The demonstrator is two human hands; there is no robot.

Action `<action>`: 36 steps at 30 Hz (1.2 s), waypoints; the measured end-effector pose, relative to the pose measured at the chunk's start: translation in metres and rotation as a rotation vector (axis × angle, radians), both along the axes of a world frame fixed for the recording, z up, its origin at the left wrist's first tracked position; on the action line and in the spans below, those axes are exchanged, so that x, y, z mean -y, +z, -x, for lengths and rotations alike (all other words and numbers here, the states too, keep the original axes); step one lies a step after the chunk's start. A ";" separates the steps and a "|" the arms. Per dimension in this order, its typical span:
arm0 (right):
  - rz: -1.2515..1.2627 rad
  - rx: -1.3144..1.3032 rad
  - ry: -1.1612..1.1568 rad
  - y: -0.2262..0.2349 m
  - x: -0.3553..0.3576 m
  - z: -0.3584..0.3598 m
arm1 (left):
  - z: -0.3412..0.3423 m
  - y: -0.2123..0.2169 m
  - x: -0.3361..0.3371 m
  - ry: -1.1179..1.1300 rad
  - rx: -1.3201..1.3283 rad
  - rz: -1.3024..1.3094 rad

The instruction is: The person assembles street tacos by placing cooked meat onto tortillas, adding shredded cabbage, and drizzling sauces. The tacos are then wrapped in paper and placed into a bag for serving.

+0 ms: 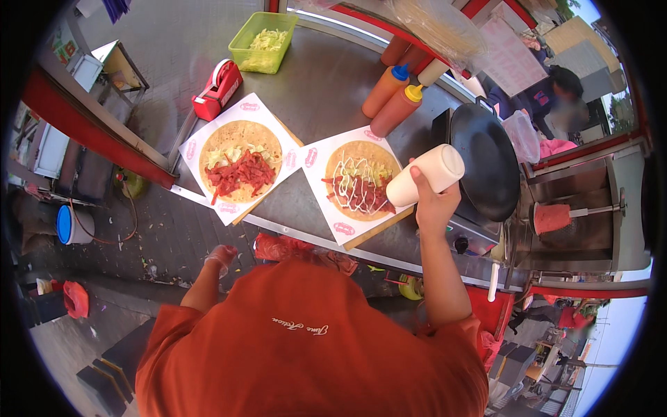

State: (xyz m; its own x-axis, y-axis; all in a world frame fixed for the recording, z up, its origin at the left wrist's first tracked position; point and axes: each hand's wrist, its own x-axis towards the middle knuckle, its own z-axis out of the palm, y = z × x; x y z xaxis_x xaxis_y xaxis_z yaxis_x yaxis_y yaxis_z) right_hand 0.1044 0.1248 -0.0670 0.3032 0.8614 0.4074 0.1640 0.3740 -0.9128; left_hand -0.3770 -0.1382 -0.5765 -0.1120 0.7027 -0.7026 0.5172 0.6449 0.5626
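Observation:
My right hand (434,201) grips a white squeeze bottle (425,176), tipped nozzle-down over the right flatbread (360,181). That flatbread lies on white paper (317,158) and carries red meat strips, shredded cabbage and white sauce lines. A second flatbread (240,161) with meat and cabbage, no sauce, lies on another paper to the left. My left hand (222,257), in a thin clear glove, hangs below the counter edge, holding nothing that I can see.
Behind stand two orange sauce bottles (389,97), a green tub of cabbage (264,42) and a red tape dispenser (217,90). A black round griddle pan (490,160) sits right of my hand, a meat spit (552,217) further right. Another person (556,97) stands beyond the counter.

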 end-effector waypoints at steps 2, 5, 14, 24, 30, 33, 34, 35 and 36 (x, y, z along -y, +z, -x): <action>-0.142 -0.220 0.002 0.004 0.002 -0.002 | -0.006 0.000 -0.002 0.032 0.036 0.015; -0.104 -0.276 -0.038 0.009 0.002 -0.008 | -0.010 0.004 0.001 -0.031 -0.001 0.048; -0.059 0.058 -0.167 -0.014 -0.005 -0.031 | -0.009 0.038 0.016 -0.068 -0.133 0.249; 0.111 -0.515 0.495 -0.037 -0.020 0.185 | -0.003 0.062 -0.005 -0.054 -0.088 0.073; 0.296 -0.530 0.610 -0.090 -0.037 0.300 | 0.040 0.071 0.028 0.072 -0.063 -0.003; 0.484 -0.439 0.656 -0.079 -0.041 0.314 | 0.066 0.071 0.068 0.010 -0.162 0.022; 0.402 -0.434 0.649 -0.073 -0.040 0.316 | 0.073 0.067 0.084 0.056 -0.164 0.044; 0.334 -0.514 0.620 -0.068 -0.040 0.317 | 0.078 0.061 0.102 0.098 -0.160 0.074; 0.278 -0.574 0.608 -0.062 -0.041 0.318 | 0.081 0.055 0.119 0.101 -0.168 0.146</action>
